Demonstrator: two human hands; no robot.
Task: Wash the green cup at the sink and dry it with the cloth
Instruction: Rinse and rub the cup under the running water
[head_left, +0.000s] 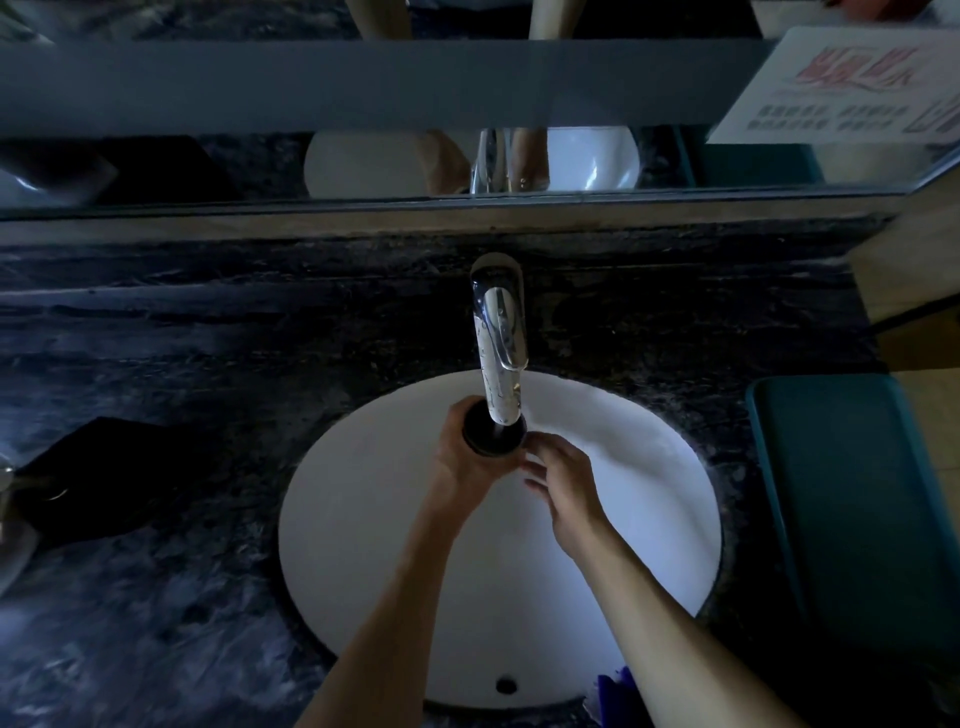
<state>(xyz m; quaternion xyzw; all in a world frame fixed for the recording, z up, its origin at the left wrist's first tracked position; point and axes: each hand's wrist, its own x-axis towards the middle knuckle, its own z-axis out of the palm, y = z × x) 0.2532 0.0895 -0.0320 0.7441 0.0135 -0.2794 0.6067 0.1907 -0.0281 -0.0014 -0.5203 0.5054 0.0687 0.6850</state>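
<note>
Under the spout of the chrome tap (500, 332), above the round white basin (363, 519), the dark-looking cup (493, 428) is held upright, mouth up; its green cannot be made out in the dim light. It is wrapped by the left hand (462, 462), while the right hand (563, 480), loosely spread, touches its side. The washing step is judged in hand. Rubbing and rinsing are called for next, then drying; no cloth can be identified with certainty.
</note>
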